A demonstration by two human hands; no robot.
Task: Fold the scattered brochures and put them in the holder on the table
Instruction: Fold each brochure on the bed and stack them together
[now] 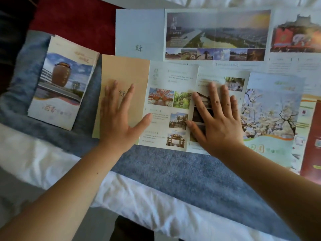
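Where the work lies: tan-covered brochure (163, 101), opened out on the blue blanket (173, 180) near its front edge, under both palms
Left hand (118, 119): palm down on the plain tan panel, fingers straight and spread, thumb reaching onto the middle photo panel; it pinches nothing
Right hand (217, 119): palm down on the right-hand panel, fingers straight and spread, thumb pointing toward the left hand; flat pressure, no curl
Folded brochure (60, 84): left of the tan one, closed, cover showing a jar-shaped building, slightly tilted, apart from the left hand
Large brochure (208, 32): fully unfolded behind the tan one, its lower edge beneath it
Blossom brochure (271, 115): just right of the right hand, white flowers facing up; whether its left edge touches or slips under the tan brochure's panel I cannot tell
Red brochure (311, 136): far right, partly cut off by the frame
Bedding: white sheet (43, 162) under the blanket, dark red cloth (78, 20) at the upper left
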